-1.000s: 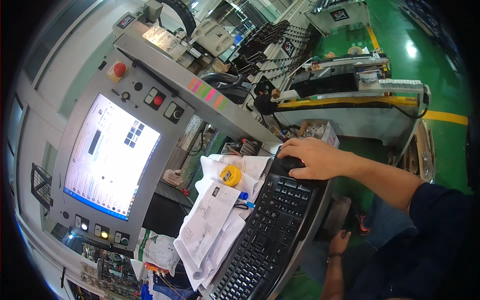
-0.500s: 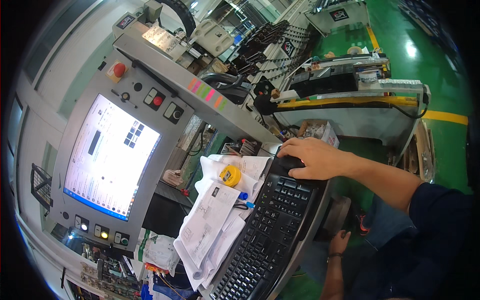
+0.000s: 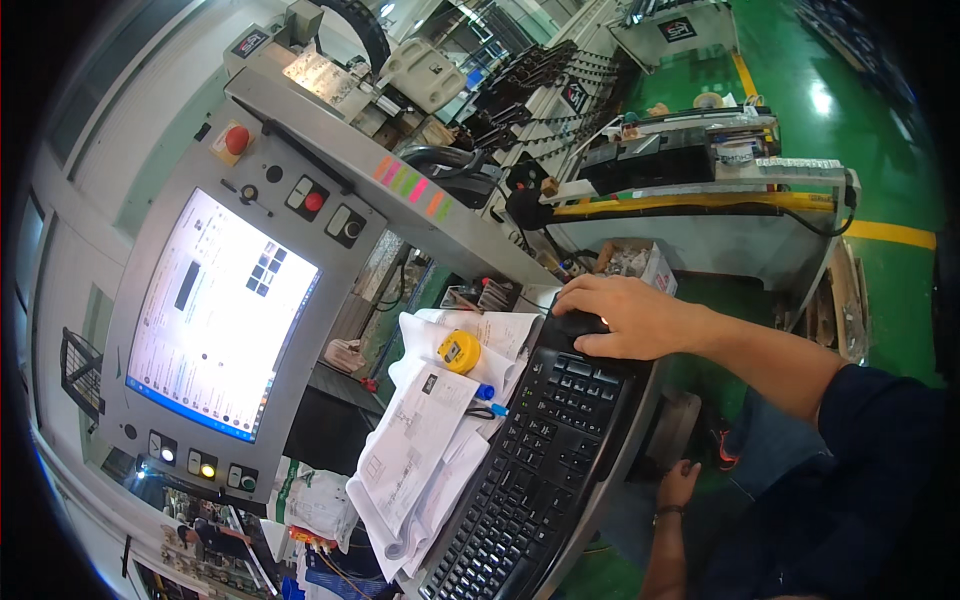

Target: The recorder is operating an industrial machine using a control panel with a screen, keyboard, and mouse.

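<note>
My right hand [image 3: 635, 315] rests over a black computer mouse [image 3: 577, 324], its fingers draped round the front and sides. The mouse sits at the far end of a black keyboard [image 3: 530, 475] on a narrow shelf. Low down near my leg is my left hand [image 3: 679, 484], with a band on its wrist; it holds nothing that I can see, and its fingers look loosely apart. Left of the keyboard lie printed drawing sheets [image 3: 412, 455], with a yellow tape measure [image 3: 460, 352] and a blue-capped marker [image 3: 486, 392] on them. A lit screen [image 3: 225, 315] fills the panel at left.
Red emergency button [image 3: 237, 139] and several switches surround the screen. A box of scraps [image 3: 635, 262] stands beyond my right hand. Behind it runs a machine rail [image 3: 700, 204] with a yellow strip. A plastic bag [image 3: 320, 500] lies by the papers. Another person [image 3: 213, 537] shows at lower left.
Another person has come into sight in the background at lower left. My right hand stays on the mouse with hardly any shift, and the left hand has not visibly moved.
</note>
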The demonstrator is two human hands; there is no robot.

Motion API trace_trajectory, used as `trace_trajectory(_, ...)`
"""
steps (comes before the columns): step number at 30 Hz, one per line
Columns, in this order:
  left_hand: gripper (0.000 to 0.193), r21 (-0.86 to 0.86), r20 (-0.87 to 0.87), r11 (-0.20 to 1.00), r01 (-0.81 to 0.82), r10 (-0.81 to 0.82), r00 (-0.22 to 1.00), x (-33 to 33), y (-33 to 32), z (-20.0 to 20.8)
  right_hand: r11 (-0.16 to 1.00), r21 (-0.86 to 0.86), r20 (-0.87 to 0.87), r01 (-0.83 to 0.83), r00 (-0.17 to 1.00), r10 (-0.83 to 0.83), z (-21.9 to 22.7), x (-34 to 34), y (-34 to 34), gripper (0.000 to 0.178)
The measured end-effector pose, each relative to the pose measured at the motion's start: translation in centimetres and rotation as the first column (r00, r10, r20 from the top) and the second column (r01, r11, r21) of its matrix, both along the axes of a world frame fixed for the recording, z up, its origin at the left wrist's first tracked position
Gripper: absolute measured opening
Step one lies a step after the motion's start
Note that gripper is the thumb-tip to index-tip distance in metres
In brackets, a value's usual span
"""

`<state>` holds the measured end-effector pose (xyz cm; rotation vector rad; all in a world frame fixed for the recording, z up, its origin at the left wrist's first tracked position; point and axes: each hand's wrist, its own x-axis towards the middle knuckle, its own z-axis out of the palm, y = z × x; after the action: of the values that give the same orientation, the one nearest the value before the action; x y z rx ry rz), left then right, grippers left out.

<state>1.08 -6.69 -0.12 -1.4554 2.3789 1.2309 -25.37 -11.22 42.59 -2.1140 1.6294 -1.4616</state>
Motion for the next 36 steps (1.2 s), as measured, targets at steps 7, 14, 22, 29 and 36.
trace_trajectory(7, 0.062, 0.006, 0.028, 1.0, -0.008, 0.008, 1.0, 0.05, 0.04, -0.2, 0.999, 0.038, -0.032, -0.018, 0.999, 0.019, 0.34, 0.09, 0.12, 0.054)
trace_trajectory(14, 0.062, -0.013, -0.02, 1.0, 0.003, -0.003, 1.0, 0.08, -0.08, -0.64, 0.996, 0.089, -0.009, 0.016, 1.0, -0.015, 0.59, 0.19, 0.46, 0.053)
trace_trajectory(22, 0.062, 0.001, 0.02, 1.0, -0.007, 0.007, 1.0, -0.01, 0.02, -0.08, 0.997, 0.074, -0.021, 0.03, 0.999, -0.028, 0.44, 0.23, 0.28, 0.052)
trace_trajectory(29, 0.063, -0.012, 0.01, 1.0, -0.009, 0.009, 1.0, -0.06, 0.01, -0.15, 0.994, 0.106, -0.015, 0.035, 0.999, -0.034, 0.55, 0.24, 0.47, 0.053)
trace_trajectory(36, 0.063, -0.012, 0.008, 1.0, 0.0, 0.0, 1.0, -0.08, 0.04, 0.12, 0.996, 0.082, -0.017, 0.034, 0.999, -0.033, 0.59, 0.27, 0.42, 0.052)
